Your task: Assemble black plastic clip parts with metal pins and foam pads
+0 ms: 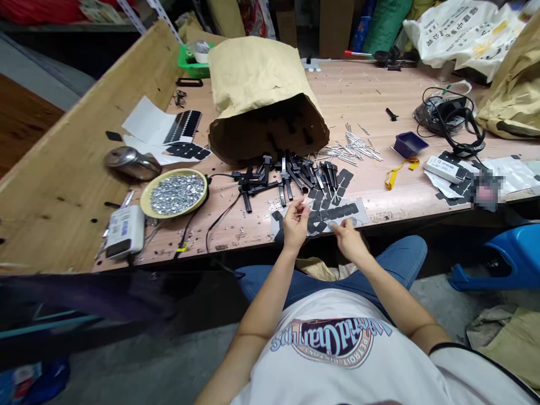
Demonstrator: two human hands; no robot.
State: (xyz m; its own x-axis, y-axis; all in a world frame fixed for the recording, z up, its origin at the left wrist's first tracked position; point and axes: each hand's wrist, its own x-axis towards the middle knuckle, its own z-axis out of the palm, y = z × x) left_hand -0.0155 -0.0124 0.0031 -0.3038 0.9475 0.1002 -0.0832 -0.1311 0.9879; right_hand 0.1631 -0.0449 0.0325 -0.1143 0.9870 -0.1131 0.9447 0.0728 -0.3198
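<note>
My left hand (pixel 296 224) is at the table's front edge with thumb and fingers pinched together; whatever is between them is too small to make out. To its right, my right hand (pixel 351 241) is closed, its fingertips over the edge of a pale sheet (pixel 361 209) with black stickers (pixel 337 212) on it. What the right fingers hold, if anything, cannot be seen. Just beyond the hands lie several black plastic parts (pixel 287 174) in a heap, and small silvery nuts or washers (pixel 275 207) are scattered left of my left hand.
A large brown paper bag (pixel 261 73) opens towards me behind the heap. Thin metal rods (pixel 353 147) lie to its right. At left are a yellow bowl (pixel 147 211) of small metal pieces and a white box-shaped device (pixel 125 230). A dark blue tray (pixel 410 144) sits at right.
</note>
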